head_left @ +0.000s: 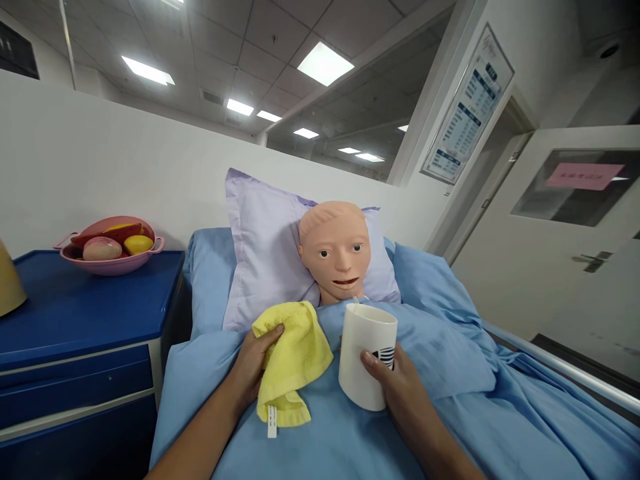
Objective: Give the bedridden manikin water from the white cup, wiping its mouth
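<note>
A yellow towel (295, 353) with a white tag hangs from my left hand (253, 367), whose thumb presses on the cloth while the other fingers are mostly behind it. My right hand (403, 383) is wrapped round a white mug (363, 360) with a dark striped print, its thumb across the front. A short straw-like tip shows at the mug's rim; the mug's inside is hidden. Just beyond both hands, a patient manikin (337, 247) rests its head on a lilac pillow (265, 240), mouth slightly parted. A blue quilt (440, 353) covers its body up to the neck.
On the left, a blue bedside cabinet (100, 300) bears a pink basket (117, 267) of fruit. Part of a yellow object (7, 283) shows at the left edge. A bed rail (565, 367) runs along the right, with a door (555, 267) beyond it.
</note>
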Available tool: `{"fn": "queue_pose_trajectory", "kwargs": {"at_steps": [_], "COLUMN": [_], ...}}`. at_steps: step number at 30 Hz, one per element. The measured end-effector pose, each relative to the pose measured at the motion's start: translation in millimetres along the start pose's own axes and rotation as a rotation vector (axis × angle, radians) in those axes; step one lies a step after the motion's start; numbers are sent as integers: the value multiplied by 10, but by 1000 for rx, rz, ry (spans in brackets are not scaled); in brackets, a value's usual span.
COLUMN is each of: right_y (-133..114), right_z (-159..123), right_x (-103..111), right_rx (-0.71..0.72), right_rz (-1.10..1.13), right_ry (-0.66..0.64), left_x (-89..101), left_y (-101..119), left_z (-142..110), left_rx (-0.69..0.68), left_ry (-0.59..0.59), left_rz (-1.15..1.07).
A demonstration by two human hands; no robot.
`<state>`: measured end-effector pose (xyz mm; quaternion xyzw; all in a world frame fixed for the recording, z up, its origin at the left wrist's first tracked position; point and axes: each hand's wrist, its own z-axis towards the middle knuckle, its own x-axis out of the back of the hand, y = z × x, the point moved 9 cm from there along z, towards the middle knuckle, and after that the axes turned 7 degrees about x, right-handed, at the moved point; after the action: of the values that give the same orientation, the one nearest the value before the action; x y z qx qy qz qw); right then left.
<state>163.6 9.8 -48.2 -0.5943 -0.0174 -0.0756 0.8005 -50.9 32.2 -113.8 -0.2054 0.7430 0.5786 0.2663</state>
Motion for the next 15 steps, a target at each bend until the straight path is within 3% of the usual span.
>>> {"fn": "queue_pose_trajectory", "kwargs": {"at_steps": [15], "right_y": [35], "right_z": [1], "right_x": [30], "right_rx": [-3], "right_rz": [-15], "right_ry": [24], "left_x": [-3], "left_y": [-1], "left_z": [2], "left_rx": [5], "left_ry": [8], "left_rz": [-14]}}
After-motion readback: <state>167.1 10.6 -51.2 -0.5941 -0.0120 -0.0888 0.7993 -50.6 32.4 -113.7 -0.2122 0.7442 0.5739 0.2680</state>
